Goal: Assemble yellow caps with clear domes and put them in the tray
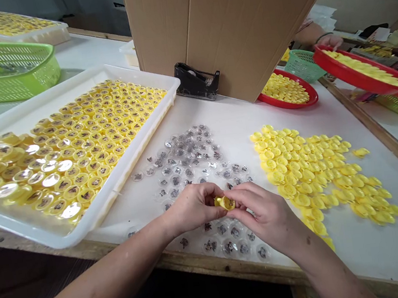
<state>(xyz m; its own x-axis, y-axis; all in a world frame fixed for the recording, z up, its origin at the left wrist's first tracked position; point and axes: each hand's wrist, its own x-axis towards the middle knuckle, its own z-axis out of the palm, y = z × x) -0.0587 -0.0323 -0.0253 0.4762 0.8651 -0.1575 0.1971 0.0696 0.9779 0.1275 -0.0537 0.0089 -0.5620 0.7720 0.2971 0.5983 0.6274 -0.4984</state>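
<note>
Near the table's front edge, my left hand (pixel 197 207) and my right hand (pixel 260 209) meet, fingers closed on one small yellow cup-like piece (pixel 225 202) with a dark picture in it. Clear round discs with dark printed figures (pixel 184 152) are spread on the white table beneath and behind my hands. To the right lies a broad spread of plain yellow pieces (pixel 299 167). A white tray (pixel 117 197) on the left holds rows of yellow pieces with pictures in them.
A cardboard box (pixel 227 28) and black tape dispenser (pixel 196 82) stand behind. A green basket (pixel 38 75) is back left. At back right sits a red plate (pixel 312 95) of yellow pieces; another person's hand (pixel 329 42) holds a second red plate (pixel 355 80).
</note>
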